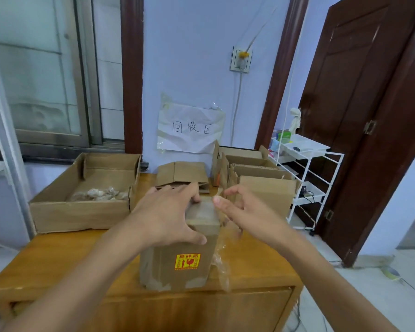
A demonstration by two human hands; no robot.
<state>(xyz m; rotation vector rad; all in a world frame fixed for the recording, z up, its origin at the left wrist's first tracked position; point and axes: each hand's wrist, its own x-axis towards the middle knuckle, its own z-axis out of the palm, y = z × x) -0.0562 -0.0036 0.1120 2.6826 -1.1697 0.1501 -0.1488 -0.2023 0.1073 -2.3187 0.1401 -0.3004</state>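
1. We start at the left hand's fingers (pixel 189 190). They're spread wide across the top of the small cardboard box (pixel 177 274), tips hooked over its far edge. The thumb (pixel 198 239) wraps down onto the near face, so the left hand (pixel 168 212) is gripping the box from above.
2. Over to the right hand (pixel 247 212), just off the box's top right corner. Its fingers (pixel 233 191) are curled and the thumb (pixel 218 200) points in toward the box top. It's blurred, so we can't tell whether they're pinching anything.
3. Below that hand a strip of clear tape (pixel 222 262) hangs crinkled down the box's right side.
4. The box stands upright near the front edge of the wooden table (pixel 58 259), between our two forearms. More clear tape runs over its top and lower edge, and a yellow-and-red fragile sticker (pixel 187 261) faces us.
5. Further back on the left sits a wide open carton (pixel 82 216) with some clear-wrapped bits (pixel 98 194) lying inside.
6. Behind the box, in the middle, flattened cartons (pixel 182 173) lie against the wall. To the right, several open cartons (pixel 266 192) stand packed one behind another.
7. On the wall above them we see a taped-up paper sign (pixel 189 128) with handwritten characters, and higher up a wall socket (pixel 241 59).
8. At the far right a white wire rack (pixel 307 178) stands beside a dark wooden door (pixel 369 116), and a window (pixel 34 68) fills the left.
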